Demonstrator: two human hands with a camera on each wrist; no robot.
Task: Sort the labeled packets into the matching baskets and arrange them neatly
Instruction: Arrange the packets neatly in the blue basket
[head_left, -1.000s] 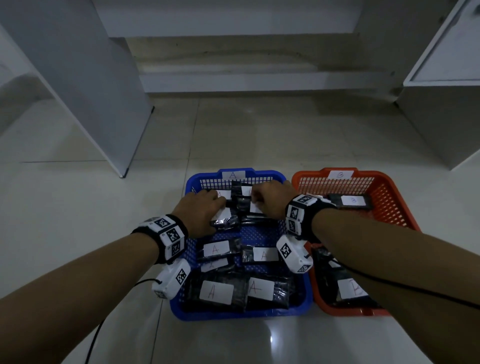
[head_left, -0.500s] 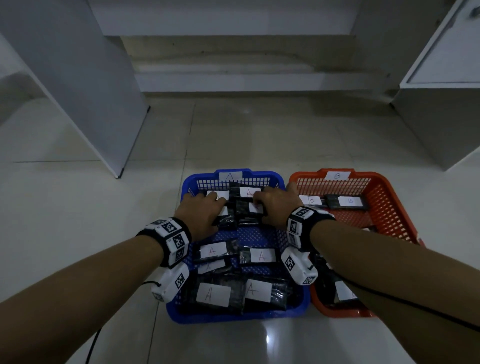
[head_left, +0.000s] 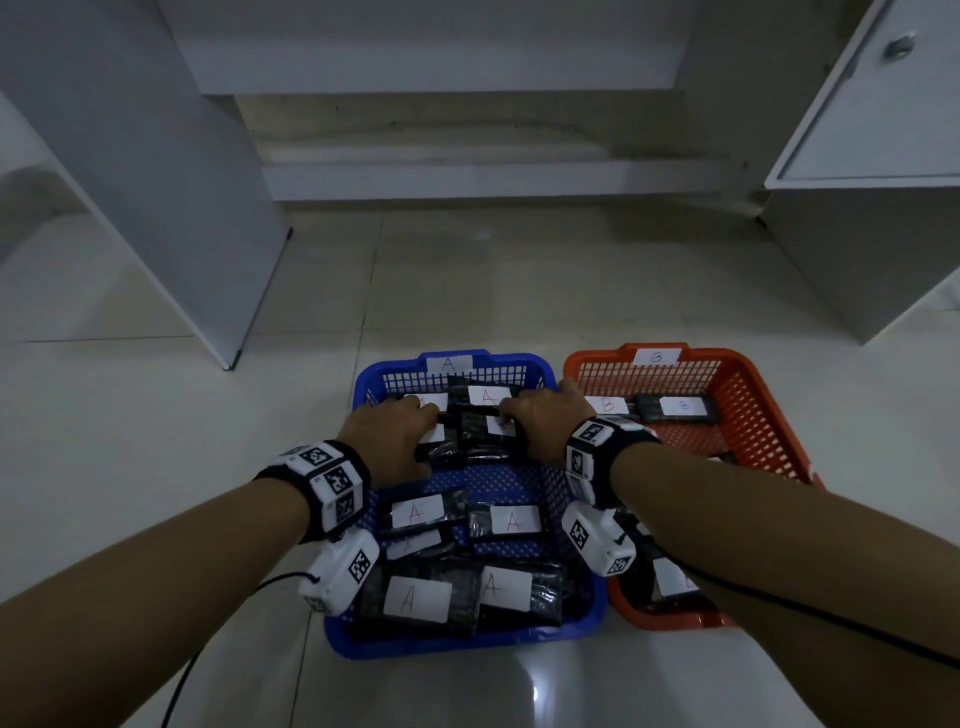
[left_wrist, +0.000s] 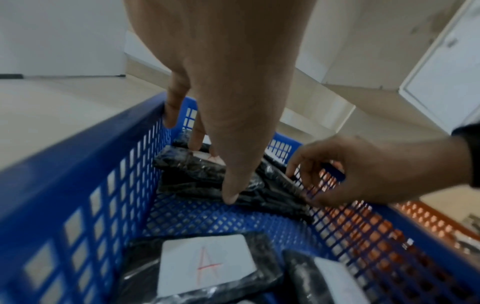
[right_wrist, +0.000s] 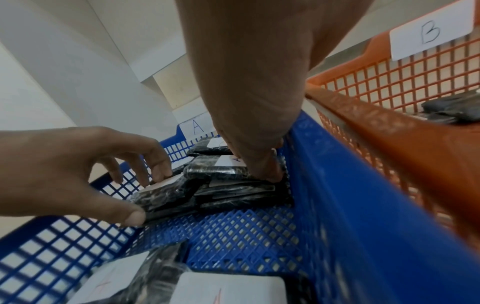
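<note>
A blue basket (head_left: 467, 642) tagged A holds several black packets with white A labels. At its far end lies a pile of these packets (head_left: 470, 439). My left hand (head_left: 395, 436) grips the pile's left end, fingers on top and thumb at the near edge (left_wrist: 230, 195). My right hand (head_left: 540, 421) grips the right end against the basket wall, thumb pressed on the top packet (right_wrist: 265, 172). Beside it, the orange basket (head_left: 711, 355) tagged B holds B packets (head_left: 680, 406).
More A packets (head_left: 415, 597) lie in the blue basket's near half, with bare mesh floor (left_wrist: 233, 222) between them and the pile. White cabinets stand at the left (head_left: 156, 182) and right (head_left: 872, 208). Pale floor tiles surround the baskets.
Both hands stay on the far pile. They have eased slightly back, and the labels of two packets by the far wall now show more.
</note>
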